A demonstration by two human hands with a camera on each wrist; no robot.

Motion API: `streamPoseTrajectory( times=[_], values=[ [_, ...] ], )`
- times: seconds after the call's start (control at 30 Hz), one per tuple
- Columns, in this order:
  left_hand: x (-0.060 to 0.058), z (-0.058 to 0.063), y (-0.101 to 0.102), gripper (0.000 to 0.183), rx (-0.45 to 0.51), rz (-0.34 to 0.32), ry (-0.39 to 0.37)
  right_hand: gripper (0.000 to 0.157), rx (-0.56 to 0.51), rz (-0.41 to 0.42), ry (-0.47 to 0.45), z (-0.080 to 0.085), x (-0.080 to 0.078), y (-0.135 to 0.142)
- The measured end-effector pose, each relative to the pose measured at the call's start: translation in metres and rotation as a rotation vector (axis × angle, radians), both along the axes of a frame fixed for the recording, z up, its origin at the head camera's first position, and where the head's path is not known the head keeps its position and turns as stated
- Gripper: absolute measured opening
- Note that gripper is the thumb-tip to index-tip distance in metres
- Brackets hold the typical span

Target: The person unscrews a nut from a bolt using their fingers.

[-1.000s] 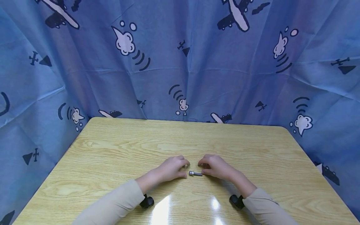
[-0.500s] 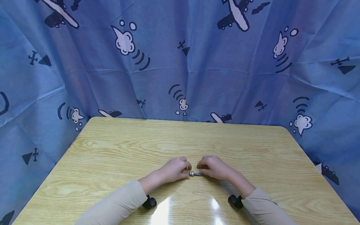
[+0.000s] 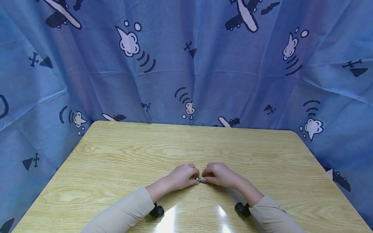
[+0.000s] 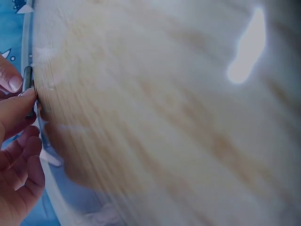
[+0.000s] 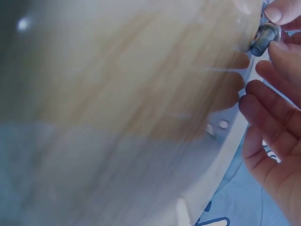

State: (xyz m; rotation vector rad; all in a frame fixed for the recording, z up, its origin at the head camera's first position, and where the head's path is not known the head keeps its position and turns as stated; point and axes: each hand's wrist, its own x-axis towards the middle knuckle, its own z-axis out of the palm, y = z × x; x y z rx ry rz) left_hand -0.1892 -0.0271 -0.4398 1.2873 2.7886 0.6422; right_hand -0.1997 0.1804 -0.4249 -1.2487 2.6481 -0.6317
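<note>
A small metal bolt (image 3: pixel 201 180) with a threaded shank is held at the middle of the near table, slightly tilted, its head toward the left. My left hand (image 3: pixel 183 176) pinches its head end between thumb and index finger. In the left wrist view the bolt's shank (image 4: pixel 27 77) sticks out beyond the left fingertips. My right hand (image 3: pixel 220 174) is at the shank end, fingers bent, thumb beside the shank. The right wrist view shows the bolt's free end (image 5: pixel 259 47) and a round collar behind it, with the right index finger apart. Whether the right thumb touches is unclear.
The wood-grain table (image 3: pixel 186 145) is glossy, with light reflections near its front. A blue curtain (image 3: pixel 163 64) printed with planes and clouds hangs behind it and along both sides. Black wrist-worn devices (image 3: pixel 157 211) sit under the forearms.
My left hand has moved right to the bolt's head and now pinches it. The right hand has shifted slightly left. The bolt has turned a little from where it lay.
</note>
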Motion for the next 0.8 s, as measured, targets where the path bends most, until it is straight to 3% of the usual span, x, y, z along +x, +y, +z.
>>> streamPoseTrajectory(
  times=[0.27, 0.47, 0.8],
  values=[
    [-0.002, 0.0, 0.001, 0.012, 0.011, -0.001, 0.0, 0.009, -0.012, 0.016, -0.006, 0.002, 0.004, -0.004],
    [-0.002, 0.002, 0.0, 0.009, 0.11, -0.001, -0.042, 0.01, -0.041, 0.006, -0.043, 0.002, 0.004, -0.005],
    [0.001, 0.011, 0.002, 0.008, 0.269, 0.036, -0.109, 0.018, -0.221, -0.118, -0.327, 0.011, 0.005, -0.006]
  ],
)
